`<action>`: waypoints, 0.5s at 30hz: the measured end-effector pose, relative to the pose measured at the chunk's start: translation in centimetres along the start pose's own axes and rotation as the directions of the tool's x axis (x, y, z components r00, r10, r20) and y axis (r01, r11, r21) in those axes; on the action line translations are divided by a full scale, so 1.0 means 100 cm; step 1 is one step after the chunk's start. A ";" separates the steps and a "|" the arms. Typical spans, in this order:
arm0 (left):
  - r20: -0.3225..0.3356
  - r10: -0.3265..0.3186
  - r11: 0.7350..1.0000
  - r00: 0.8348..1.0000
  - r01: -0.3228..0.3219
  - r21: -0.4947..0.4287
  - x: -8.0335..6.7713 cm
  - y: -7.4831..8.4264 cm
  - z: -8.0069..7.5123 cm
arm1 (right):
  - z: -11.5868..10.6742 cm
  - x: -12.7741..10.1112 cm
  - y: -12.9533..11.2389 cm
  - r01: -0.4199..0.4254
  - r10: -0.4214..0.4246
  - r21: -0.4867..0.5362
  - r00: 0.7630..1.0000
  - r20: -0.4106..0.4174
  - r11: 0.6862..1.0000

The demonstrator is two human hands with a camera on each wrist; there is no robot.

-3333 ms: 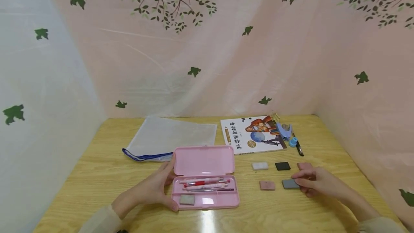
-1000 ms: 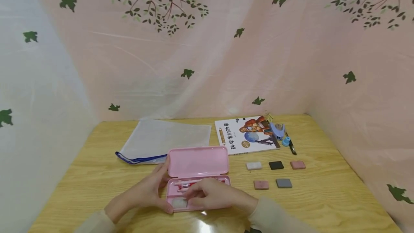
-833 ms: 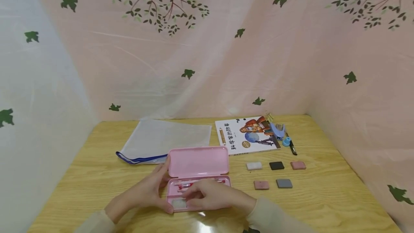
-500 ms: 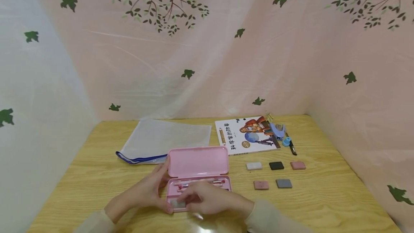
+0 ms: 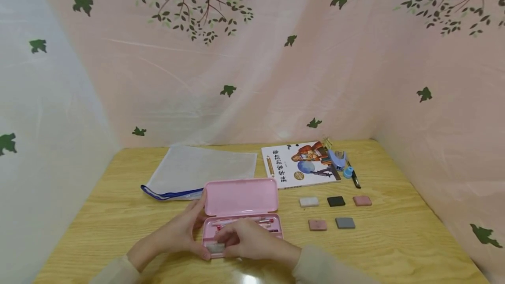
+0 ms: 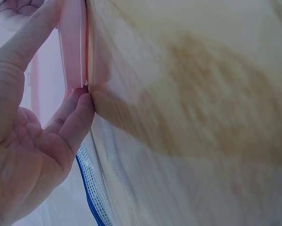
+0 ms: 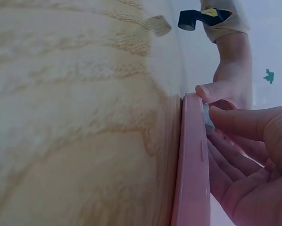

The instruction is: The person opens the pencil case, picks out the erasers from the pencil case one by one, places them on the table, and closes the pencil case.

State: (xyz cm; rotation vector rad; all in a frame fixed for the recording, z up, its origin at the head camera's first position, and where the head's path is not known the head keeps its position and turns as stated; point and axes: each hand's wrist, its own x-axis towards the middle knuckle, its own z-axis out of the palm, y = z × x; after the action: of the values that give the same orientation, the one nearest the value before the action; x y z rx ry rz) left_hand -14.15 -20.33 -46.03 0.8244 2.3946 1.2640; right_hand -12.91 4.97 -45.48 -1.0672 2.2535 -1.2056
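A pink pencil case [image 5: 241,197] lies with its lid raised on the wooden table. My left hand [image 5: 179,233] holds its left side, thumb at the front corner and fingers by the lid; in the left wrist view those fingertips touch the pink edge [image 6: 74,52]. A light grey eraser [image 5: 215,247] sits in the front left compartment. My right hand [image 5: 252,240] reaches into the case and pinches this eraser between thumb and fingers, as the right wrist view shows with the grey eraser [image 7: 208,120]. Several pens [image 5: 260,220] lie in the back compartment, partly hidden by the right hand.
Right of the case lie white [image 5: 309,202], black [image 5: 336,201], two pink [image 5: 362,200] and dark grey [image 5: 345,223] erasers. Behind are a mesh zip pouch [image 5: 209,163], a book [image 5: 300,165], a blue tape dispenser-like item [image 5: 337,160] and a black pen [image 5: 354,176].
My right hand has left the dark grey eraser on the table and come left into the case. Lately it has shifted slightly left with the light grey eraser. My left hand stays on the case.
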 end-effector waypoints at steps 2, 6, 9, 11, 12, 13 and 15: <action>0.001 -0.005 1.000 1.000 0.005 -0.005 0.000 -0.001 0.000 | 0.000 0.001 0.000 -0.001 0.001 0.012 1.000 -0.014 1.000; 0.002 -0.011 1.000 1.000 0.011 -0.010 0.000 0.000 0.000 | 0.001 0.002 -0.001 -0.010 0.012 0.055 1.000 -0.028 0.998; 0.004 -0.012 1.000 1.000 0.012 -0.004 0.000 0.001 0.000 | 0.001 0.002 -0.002 -0.022 0.025 0.066 0.999 -0.038 0.998; 0.004 -0.011 1.000 1.000 0.011 -0.004 0.000 0.000 0.000 | 0.001 0.002 -0.003 -0.027 0.030 0.056 0.998 -0.047 0.998; 0.004 -0.012 1.000 1.000 0.012 0.002 0.000 0.000 0.000 | 0.001 0.002 -0.003 -0.026 0.029 0.044 0.998 -0.053 0.999; 0.003 -0.013 1.000 1.000 0.013 0.005 0.000 0.000 0.000 | 0.001 0.001 -0.003 -0.023 0.025 0.032 0.998 -0.058 0.999; 0.003 -0.011 1.000 1.000 0.011 0.006 0.000 0.001 0.000 | 0.001 0.001 -0.002 -0.013 0.014 0.009 0.998 -0.069 1.000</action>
State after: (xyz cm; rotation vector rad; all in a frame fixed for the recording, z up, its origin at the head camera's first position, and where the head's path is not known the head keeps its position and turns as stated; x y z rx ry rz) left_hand -14.16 -20.30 -45.98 0.8127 2.3986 1.2506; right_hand -12.82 4.72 -45.38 -1.0206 2.3017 -1.2636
